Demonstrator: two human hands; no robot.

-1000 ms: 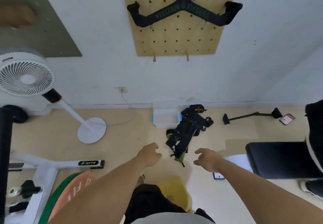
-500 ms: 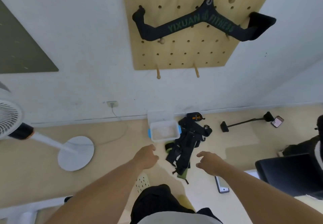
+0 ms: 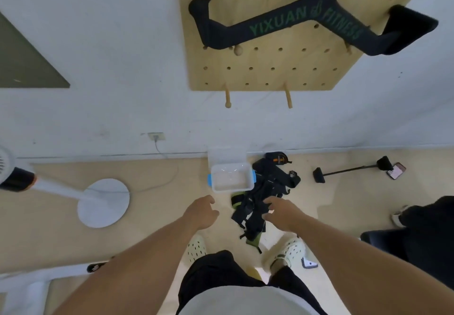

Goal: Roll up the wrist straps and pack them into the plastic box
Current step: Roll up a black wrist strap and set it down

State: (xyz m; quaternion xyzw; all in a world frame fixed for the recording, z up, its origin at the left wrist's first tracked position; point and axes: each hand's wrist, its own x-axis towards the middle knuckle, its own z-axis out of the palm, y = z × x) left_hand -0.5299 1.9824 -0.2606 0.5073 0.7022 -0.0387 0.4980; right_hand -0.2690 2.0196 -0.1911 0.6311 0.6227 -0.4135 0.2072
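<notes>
A tangled pile of black and green wrist straps (image 3: 262, 191) lies on the tan floor near the wall. To its left stands a clear plastic box (image 3: 232, 179) with blue side clips, lid off, its clear lid (image 3: 226, 155) leaning behind it. My left hand (image 3: 200, 212) hovers below the box with loosely curled fingers, holding nothing. Over the near end of the strap pile is my right hand (image 3: 280, 210), fingers spread; whether it touches the straps I cannot tell.
A white fan base (image 3: 103, 203) stands on the floor to the left. A black handle bar (image 3: 351, 168) and a phone (image 3: 395, 170) lie to the right. A wooden pegboard (image 3: 282, 44) hangs above. Another phone (image 3: 309, 263) lies by my right shoe.
The view has moved closer to the wall and the straps. Both hands have reached forward; the right one now overlaps the near end of the pile.
</notes>
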